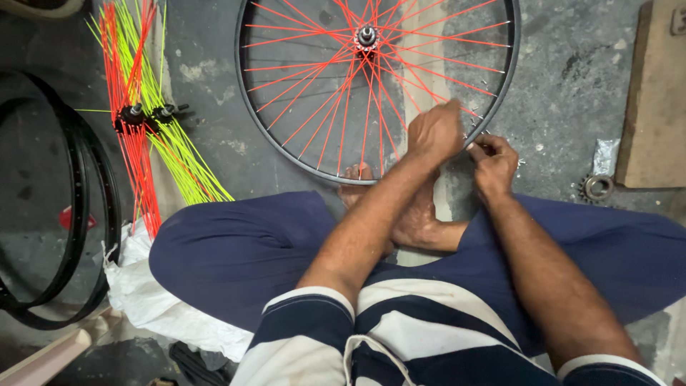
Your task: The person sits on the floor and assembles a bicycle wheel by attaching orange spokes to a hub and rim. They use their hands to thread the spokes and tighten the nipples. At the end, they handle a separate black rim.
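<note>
Both your hands work at the near-right edge of the wheel; your left hand (434, 134) is closed in a loose fist over the red spokes (336, 93) just inside the rim (286, 154), and your right hand (491, 161) is beside it with the fingers pinched narrow on something small, too small to tell, probably a nipple. Ahead of both hands the wheel lies flat on the concrete floor (572, 78), the hub (366, 35) well beyond your knuckles. I judge you are fastening spokes to the rim, one by one; the following move asks to keep the spoke end steady at its hole while the pinched piece is started on it. Far to your left lie loose hubs with red and yellow spokes (153, 114) and spare black rims (75, 214); to your right, near, a small sprocket (597, 187).
</note>
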